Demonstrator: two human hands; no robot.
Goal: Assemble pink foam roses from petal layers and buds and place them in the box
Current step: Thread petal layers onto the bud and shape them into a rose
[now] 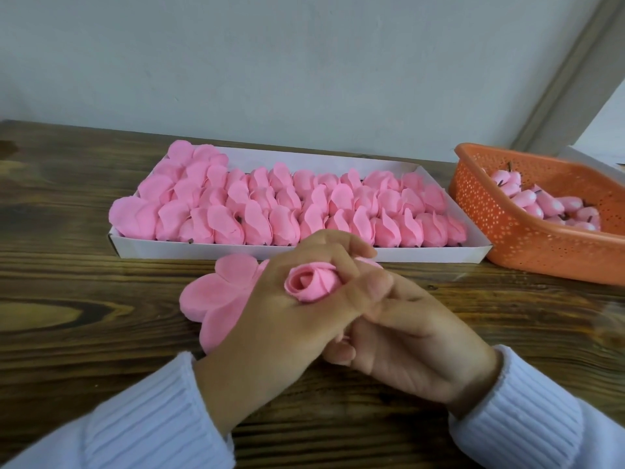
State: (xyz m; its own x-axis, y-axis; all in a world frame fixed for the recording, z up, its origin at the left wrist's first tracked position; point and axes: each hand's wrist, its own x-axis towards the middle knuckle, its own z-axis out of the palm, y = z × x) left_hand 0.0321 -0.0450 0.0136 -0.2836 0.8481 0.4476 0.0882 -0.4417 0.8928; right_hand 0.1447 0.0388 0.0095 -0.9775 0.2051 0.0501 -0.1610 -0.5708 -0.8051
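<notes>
Rose (pixel 313 282) held by both hands: left hand (pixel 270 319) wraps it, right hand (pixel 409 336) curled round underside.

We see a dark wooden table (pixel 67 231) set against a pale wall (pixel 270 62), with an orange perforated basket (pixel 541 252) on its right side.
</notes>
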